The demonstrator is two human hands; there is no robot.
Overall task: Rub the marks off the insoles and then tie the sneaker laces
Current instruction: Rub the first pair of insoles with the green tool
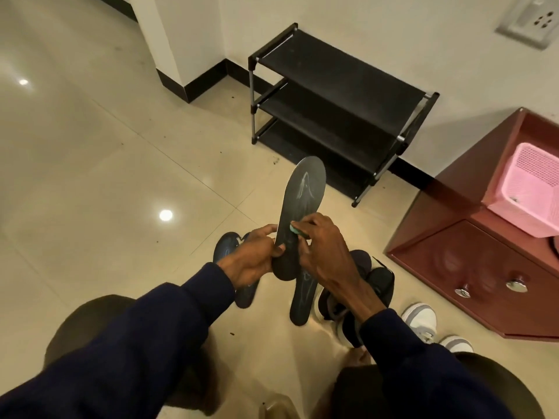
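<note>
A dark grey insole (302,195) with pale chalky marks near its toe stands upright in my left hand (254,261), which grips its heel end. My right hand (323,252) pinches a small green eraser (295,228) against the middle of that insole. Below it, a second dark insole (302,300) with faint marks lies on the floor. More dark insoles (227,246) lie to the left, partly behind my left hand. Dark sneakers (378,282) sit on the floor under my right wrist, and a white and grey sneaker pair (423,322) sits to their right.
A black three-tier shoe rack (338,113) stands against the wall ahead. A dark red cabinet (484,267) with metal knobs stands at the right, carrying a pink basket (532,189). My knees fill the lower corners above the glossy beige tiled floor (106,176).
</note>
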